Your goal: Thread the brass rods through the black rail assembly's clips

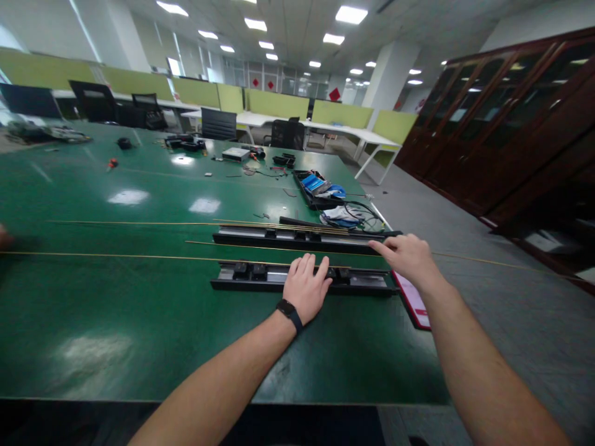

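Observation:
My left hand (307,290), with a dark watch on its wrist, lies over the middle of the nearer black rail (260,285). Its fingers are stretched out, and the palm hides part of the rail. Small black blocks (250,270) sit in this rail's silvery channel. My right hand (409,260) is closed in a pinch at the right end of the farther black rail (242,238). A long thin brass-coloured rod (488,260) runs through its fingers and out past the table edge. Another similar rod (139,255) lies along the nearer rail's back edge.
A co-worker's hand (4,238) shows at the left edge, by the rods. Beyond the rails are a black tray (304,195) with blue packets and white gloves (341,215). A red-edged clipboard (413,303) lies at the right table edge. Several tools and parts are farther back.

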`<action>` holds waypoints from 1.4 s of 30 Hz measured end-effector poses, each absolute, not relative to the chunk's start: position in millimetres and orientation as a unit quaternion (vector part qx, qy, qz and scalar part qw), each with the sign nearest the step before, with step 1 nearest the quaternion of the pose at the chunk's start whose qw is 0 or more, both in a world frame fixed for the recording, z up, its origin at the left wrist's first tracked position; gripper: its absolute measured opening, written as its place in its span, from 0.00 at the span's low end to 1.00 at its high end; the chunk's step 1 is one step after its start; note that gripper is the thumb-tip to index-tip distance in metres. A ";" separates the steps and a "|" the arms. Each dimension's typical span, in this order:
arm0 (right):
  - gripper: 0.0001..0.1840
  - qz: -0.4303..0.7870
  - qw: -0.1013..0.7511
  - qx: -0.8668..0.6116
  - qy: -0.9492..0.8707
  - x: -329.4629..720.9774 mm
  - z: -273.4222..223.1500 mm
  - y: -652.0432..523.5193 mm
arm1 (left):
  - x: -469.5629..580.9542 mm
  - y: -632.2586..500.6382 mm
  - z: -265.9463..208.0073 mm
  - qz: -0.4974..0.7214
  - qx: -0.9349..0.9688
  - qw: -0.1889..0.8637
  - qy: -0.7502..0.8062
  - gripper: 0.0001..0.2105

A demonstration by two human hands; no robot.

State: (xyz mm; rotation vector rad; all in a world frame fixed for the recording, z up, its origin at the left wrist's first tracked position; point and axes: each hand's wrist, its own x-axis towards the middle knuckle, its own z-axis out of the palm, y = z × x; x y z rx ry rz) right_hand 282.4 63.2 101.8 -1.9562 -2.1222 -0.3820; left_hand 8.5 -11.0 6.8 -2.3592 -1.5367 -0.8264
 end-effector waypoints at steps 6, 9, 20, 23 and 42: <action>0.34 -0.122 0.106 -0.564 -0.810 172.0 106.0 78.6 | 2.7 -11.7 5.6 -0.289 -0.796 0.102 -0.522 0.24; 0.33 -0.077 0.088 -0.531 -0.839 120.7 102.7 85.0 | -0.4 -11.4 7.1 -0.291 -0.798 0.097 -0.518 0.25; 0.35 0.060 0.050 -0.485 -0.871 -10.2 81.5 105.2 | -9.3 -2.5 -1.8 -0.287 -0.811 0.082 -0.503 0.25; 0.34 0.069 0.039 -0.482 -0.873 -34.8 76.4 107.6 | -8.2 1.2 -5.2 -0.275 -0.815 0.066 -0.506 0.27; 0.20 0.067 0.004 -0.416 -0.907 -141.1 69.9 103.0 | 2.1 9.3 -46.7 -0.376 -0.770 0.057 -0.512 0.25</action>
